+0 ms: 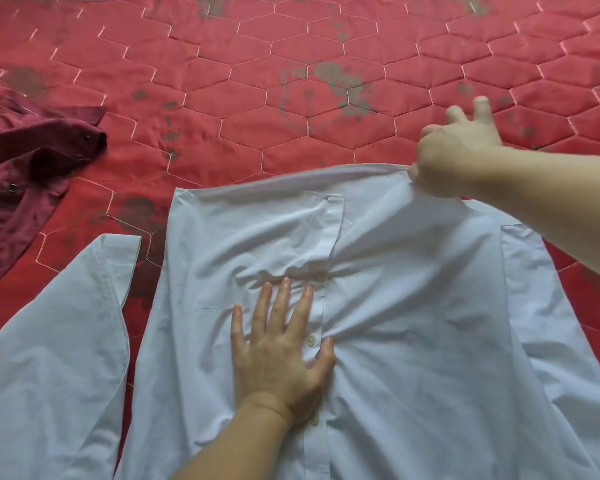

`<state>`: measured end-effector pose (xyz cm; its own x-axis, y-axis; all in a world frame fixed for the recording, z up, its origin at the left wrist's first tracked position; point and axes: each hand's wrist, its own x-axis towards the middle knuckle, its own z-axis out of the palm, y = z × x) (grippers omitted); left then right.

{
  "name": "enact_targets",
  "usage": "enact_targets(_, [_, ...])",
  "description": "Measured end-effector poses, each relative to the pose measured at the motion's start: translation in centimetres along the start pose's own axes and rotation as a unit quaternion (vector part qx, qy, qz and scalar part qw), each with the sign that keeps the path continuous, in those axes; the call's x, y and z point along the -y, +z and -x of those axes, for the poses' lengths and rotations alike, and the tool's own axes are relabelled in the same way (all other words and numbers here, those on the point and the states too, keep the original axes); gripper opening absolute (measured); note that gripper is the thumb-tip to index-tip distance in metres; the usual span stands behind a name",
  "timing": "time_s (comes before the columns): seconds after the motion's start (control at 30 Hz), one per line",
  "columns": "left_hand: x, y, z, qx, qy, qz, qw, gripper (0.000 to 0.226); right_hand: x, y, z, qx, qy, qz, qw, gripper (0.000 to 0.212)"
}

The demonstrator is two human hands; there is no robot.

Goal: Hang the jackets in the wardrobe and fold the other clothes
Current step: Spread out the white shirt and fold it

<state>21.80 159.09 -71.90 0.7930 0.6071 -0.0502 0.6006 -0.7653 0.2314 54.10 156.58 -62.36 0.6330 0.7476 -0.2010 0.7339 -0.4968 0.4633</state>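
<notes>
A white button-up shirt (413, 306) lies spread front-up on the red quilt, its hem toward the far side. One long sleeve (66, 323) stretches out at the left. My left hand (281, 355) presses flat on the shirt's middle beside the button placket, fingers straight and spread. My right hand (454, 157) pinches the far hem edge at the right and lifts it slightly; two of its fingers stick up. The cloth wrinkles between the two hands.
A dark red shirt (18, 188) with snap buttons lies crumpled at the left edge. The red quilted bedcover (291, 71) with a hexagon stitch pattern and faded grey marks extends far beyond the shirt.
</notes>
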Motion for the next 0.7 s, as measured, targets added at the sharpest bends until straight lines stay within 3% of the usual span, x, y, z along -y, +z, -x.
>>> enact_targets(0.07, [-0.1,0.0,0.0,-0.002,0.0,0.001,1.0,0.066,0.9,0.4,1.1,-0.046,-0.072,-0.093,0.992,0.032])
enact_targets(0.1, [-0.1,0.0,0.0,-0.005,0.0,0.0,1.0,0.067,1.4,0.7,1.8,-0.029,-0.098,-0.131,0.986,0.032])
enact_targets(0.2, [-0.1,0.0,0.0,-0.007,0.002,-0.004,1.0,0.066,1.2,1.2,2.9,0.124,-0.059,-0.195,0.971,0.05])
enact_targets(0.27, [-0.1,0.0,0.0,-0.009,0.0,-0.003,1.0,0.066,-0.3,0.6,3.0,0.236,-0.049,-0.211,0.947,0.05])
enact_targets(0.33, [-0.1,0.0,0.0,-0.009,-0.001,-0.004,1.0,0.066,-1.4,0.0,2.9,0.341,-0.075,-0.158,0.924,0.042])
enact_targets(0.4, [-0.2,-0.1,0.0,-0.01,-0.002,0.0,1.0,0.066,-1.8,-0.7,2.8,0.381,-0.098,-0.031,0.919,0.045])
enact_targets(0.5, [-0.2,-0.1,0.1,-0.005,-0.004,-0.001,1.0,0.067,-2.3,-1.0,2.6,0.344,-0.073,0.135,0.926,0.046])
enact_targets(0.57, [-0.1,-0.2,0.0,-0.006,-0.004,0.0,1.0,0.067,-2.7,-0.8,2.6,0.235,-0.057,0.199,0.95,0.039])
enact_targets(0.63, [-0.2,-0.2,0.0,-0.006,-0.004,0.0,1.0,0.067,-2.7,0.3,2.5,0.122,-0.065,0.09,0.986,0.025])
enact_targets(0.67, [-0.2,-0.3,0.0,-0.005,-0.006,0.001,1.0,0.067,-2.7,0.7,2.6,0.11,-0.076,-0.042,0.99,0.019])
enact_targets(0.7, [-0.2,-0.3,0.0,-0.006,-0.008,0.002,1.0,0.067,-2.6,1.0,2.8,0.139,-0.076,-0.193,0.968,0.027])
